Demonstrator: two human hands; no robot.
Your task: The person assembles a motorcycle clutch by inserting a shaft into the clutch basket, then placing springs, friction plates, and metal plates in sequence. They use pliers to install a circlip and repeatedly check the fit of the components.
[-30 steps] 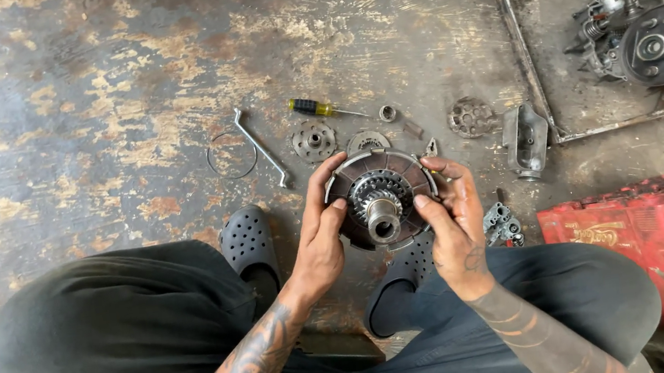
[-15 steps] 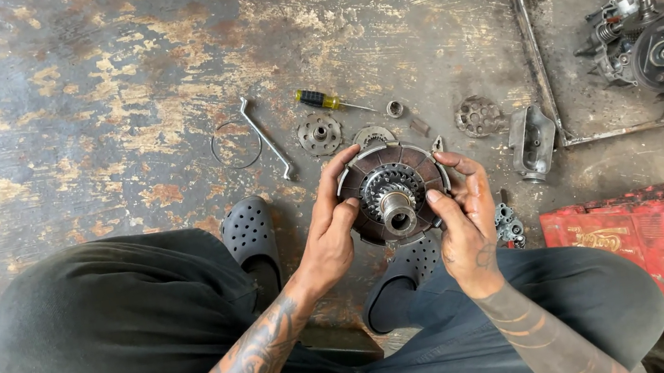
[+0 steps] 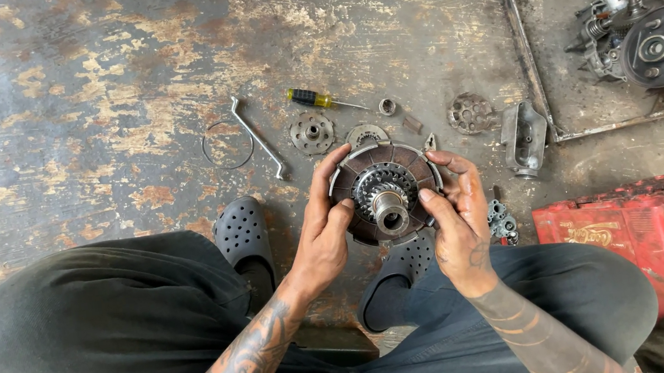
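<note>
Gripping a round clutch assembly (image 3: 385,192) at the centre of the frame, the left hand (image 3: 323,235) curls closed on its left rim while the right hand (image 3: 457,217) closes on the right rim, thumb against the toothed hub. Just above it, on the stained floor (image 3: 80,91), lie a bent wrench (image 3: 257,136), a wire ring (image 3: 227,145), a yellow-handled screwdriver (image 3: 319,99) and a small perforated disc (image 3: 312,133). A red crate (image 3: 646,231) sits at lower right.

red crate (image 3: 637,227), yellow-black screwdriver (image 3: 312,98), rust-mottled floor (image 3: 79,83)
</note>
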